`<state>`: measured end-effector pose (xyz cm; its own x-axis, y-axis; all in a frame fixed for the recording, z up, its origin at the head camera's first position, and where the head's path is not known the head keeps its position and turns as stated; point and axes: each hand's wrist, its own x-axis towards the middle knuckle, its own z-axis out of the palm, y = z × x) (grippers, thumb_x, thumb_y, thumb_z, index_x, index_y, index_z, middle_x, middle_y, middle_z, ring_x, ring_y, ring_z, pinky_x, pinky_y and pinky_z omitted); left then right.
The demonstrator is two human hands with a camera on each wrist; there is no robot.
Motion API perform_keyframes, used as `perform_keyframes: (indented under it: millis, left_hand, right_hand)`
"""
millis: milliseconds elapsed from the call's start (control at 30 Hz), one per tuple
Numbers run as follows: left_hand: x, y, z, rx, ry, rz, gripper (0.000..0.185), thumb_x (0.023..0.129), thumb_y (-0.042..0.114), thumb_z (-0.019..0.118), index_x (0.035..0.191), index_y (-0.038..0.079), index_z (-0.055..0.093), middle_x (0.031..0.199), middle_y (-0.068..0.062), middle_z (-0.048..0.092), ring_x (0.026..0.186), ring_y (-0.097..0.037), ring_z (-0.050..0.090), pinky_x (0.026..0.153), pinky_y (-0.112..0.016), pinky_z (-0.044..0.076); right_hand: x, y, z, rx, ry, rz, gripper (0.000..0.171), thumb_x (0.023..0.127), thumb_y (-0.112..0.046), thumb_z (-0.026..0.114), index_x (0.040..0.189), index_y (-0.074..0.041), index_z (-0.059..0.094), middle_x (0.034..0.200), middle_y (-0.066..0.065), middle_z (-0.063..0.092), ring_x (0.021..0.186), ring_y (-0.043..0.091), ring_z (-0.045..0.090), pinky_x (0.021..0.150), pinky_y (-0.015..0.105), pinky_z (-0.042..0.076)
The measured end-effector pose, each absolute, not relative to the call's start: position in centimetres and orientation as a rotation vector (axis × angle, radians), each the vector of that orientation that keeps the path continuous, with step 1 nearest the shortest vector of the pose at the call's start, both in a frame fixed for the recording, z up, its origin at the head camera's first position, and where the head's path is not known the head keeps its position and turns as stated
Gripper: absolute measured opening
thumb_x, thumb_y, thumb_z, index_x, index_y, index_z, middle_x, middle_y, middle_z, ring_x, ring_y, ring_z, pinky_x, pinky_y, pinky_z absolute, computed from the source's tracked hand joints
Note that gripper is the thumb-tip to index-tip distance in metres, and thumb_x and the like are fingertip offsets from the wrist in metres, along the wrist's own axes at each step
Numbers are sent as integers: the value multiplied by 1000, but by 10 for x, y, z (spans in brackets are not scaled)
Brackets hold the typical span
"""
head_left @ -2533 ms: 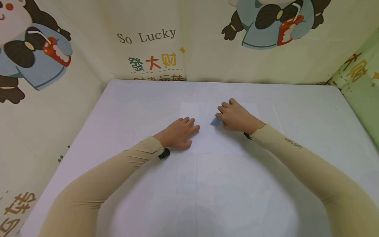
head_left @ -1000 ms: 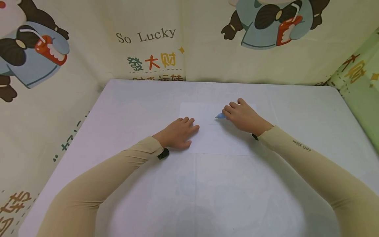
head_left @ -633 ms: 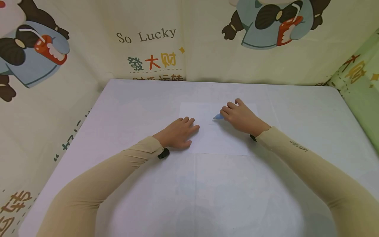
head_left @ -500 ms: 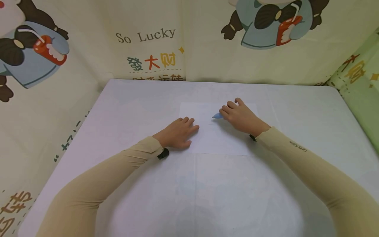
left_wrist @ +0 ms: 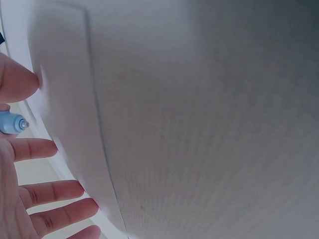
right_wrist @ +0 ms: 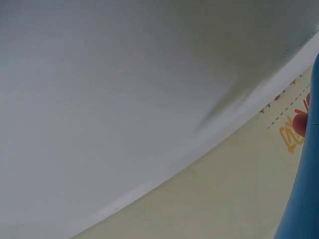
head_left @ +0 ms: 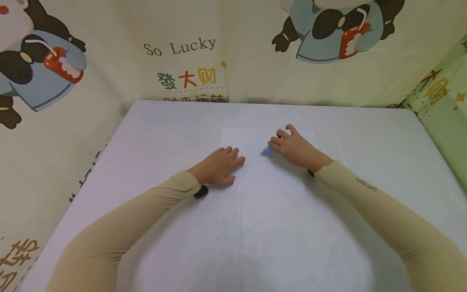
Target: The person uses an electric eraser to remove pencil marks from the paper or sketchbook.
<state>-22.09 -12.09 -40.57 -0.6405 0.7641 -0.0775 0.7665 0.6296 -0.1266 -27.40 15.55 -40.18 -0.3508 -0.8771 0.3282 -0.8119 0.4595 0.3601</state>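
Note:
A white sheet of paper point(head_left: 268, 176) lies on the pale table point(head_left: 160, 134). My left hand point(head_left: 221, 163) rests flat on the sheet's left edge with its fingers straight; the left wrist view shows those fingers point(left_wrist: 50, 189) spread on the paper point(left_wrist: 65, 99). My right hand point(head_left: 291, 146) grips a light blue pen point(head_left: 267, 151) with curled fingers, the tip down on the paper near its middle. The pen tip point(left_wrist: 11, 123) also shows at the left edge of the left wrist view. In the right wrist view the pen barrel point(right_wrist: 304, 199) fills the right side, with one fingertip point(right_wrist: 300, 123) on it.
Cloth walls printed with cartoon figures and the words "So Lucky" point(head_left: 180, 46) close in the table at the back and left. A green cloth wall point(head_left: 441, 101) stands on the right. Beige sleeves cover both forearms.
My right hand has drawn the pen tip a little to the left and toward me across the paper. The left hand has stayed flat in the same spot.

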Motion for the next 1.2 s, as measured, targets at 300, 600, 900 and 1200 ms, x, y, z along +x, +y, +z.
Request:
perform_keyframes:
  millis: [300, 600, 900, 1200]
  left_hand:
    - [-222, -123, -410, 1331, 2825, -231, 48, 82, 33, 52, 124, 11, 47, 116, -12, 51, 97, -25, 50, 83, -38, 46]
    - [-223, -123, -409, 1327, 2825, -230, 48, 83, 34, 52, 125, 12, 47, 116, -11, 51, 97, -25, 50, 84, -38, 45]
    - [-221, -123, -406, 1334, 2818, -234, 49, 83, 33, 52, 126, 11, 47, 118, -14, 51, 97, -26, 50, 84, -39, 45]
    - [-222, -124, -408, 1343, 2820, -233, 48, 84, 33, 52, 126, 11, 47, 118, -14, 51, 96, -26, 50, 84, -40, 45]
  right_hand:
    - [-273, 154, -402, 1428, -2233, -182, 28, 75, -9, 76, 97, -6, 60, 88, 3, 61, 87, 23, 51, 87, 48, 39]
    - [-273, 154, -401, 1426, -2230, -179, 19, 79, -1, 69, 96, -6, 60, 87, 3, 62, 85, 23, 50, 85, 47, 39]
    - [-274, 154, -404, 1407, -2236, -167, 19, 79, 3, 67, 94, -5, 60, 85, 3, 61, 82, 22, 49, 84, 47, 39]
    - [-273, 153, -403, 1423, -2252, -176, 18, 81, 5, 63, 95, -6, 60, 87, 4, 62, 83, 23, 49, 85, 47, 38]
